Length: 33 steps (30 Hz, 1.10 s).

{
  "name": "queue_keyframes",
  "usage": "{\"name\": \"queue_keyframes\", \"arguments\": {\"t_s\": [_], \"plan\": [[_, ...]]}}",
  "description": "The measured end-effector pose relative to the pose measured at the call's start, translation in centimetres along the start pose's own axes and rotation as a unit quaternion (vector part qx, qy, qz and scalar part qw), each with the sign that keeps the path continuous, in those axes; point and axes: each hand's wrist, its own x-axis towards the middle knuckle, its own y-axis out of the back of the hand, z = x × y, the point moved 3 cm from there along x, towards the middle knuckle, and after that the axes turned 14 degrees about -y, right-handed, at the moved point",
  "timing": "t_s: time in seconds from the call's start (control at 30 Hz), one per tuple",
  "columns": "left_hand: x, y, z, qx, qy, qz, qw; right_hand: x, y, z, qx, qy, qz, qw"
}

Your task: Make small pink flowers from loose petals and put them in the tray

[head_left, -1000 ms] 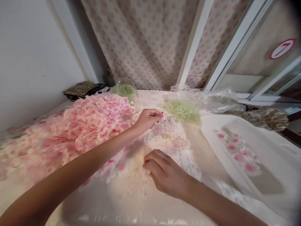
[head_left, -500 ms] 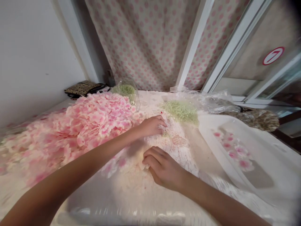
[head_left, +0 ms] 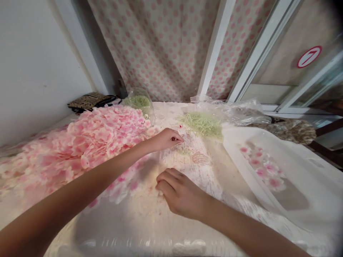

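Head view: left hand [head_left: 166, 140] curled, fingertips low over white patterned sheet [head_left: 194, 167] at centre, right hand [head_left: 180, 192] half-closed against pale fluff [head_left: 144, 200] lower centre, pink artificial petals [head_left: 88, 142] heaped at left, any actual grip impossible to tell.

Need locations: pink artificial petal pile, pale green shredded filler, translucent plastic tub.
Pink artificial petal pile [head_left: 102, 134]: head view, top of pile.
Pale green shredded filler [head_left: 202, 125]: head view, middle of heap.
Translucent white plastic tub [head_left: 308, 171]: head view, bare inner wall.
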Motion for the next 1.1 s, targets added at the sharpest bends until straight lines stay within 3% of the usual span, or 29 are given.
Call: {"name": "queue_keyframes", "arguments": {"t_s": [0.17,0.27,0.4,0.5,0.67,0.8,0.93,1.1], "plan": [[-0.9,1.1,0.2,-0.065,0.071,0.092,0.991,0.0,0.4,0.2,-0.002,-0.007,0.004,1.000],[-2.4,2.0,1.4,-0.100,0.106,0.145,0.979,0.1,1.8,0.6,0.032,-0.026,0.052,0.998],[-5.5,2.5,4.2,-0.127,0.146,0.188,0.963,0.4,4.0,1.7,0.160,-0.129,0.117,0.972],[-7.7,1.8,5.9,-0.162,0.185,0.190,0.950,0.7,4.0,2.2,0.235,-0.174,0.075,0.954],[-9.7,-0.3,6.4,-0.244,0.233,0.162,0.928,0.9,2.6,2.2,0.343,-0.178,0.003,0.923],[-10.5,-1.0,6.0,-0.241,0.245,0.138,0.929,0.8,2.0,2.0,0.413,-0.186,-0.032,0.891],[-10.9,-1.1,6.0,-0.227,0.267,0.118,0.929,0.7,1.6,1.9,0.494,-0.220,-0.084,0.837],[-11.1,-1.5,6.2,-0.307,0.296,0.131,0.895,0.5,1.5,1.7,0.531,-0.257,-0.109,0.800]]}}
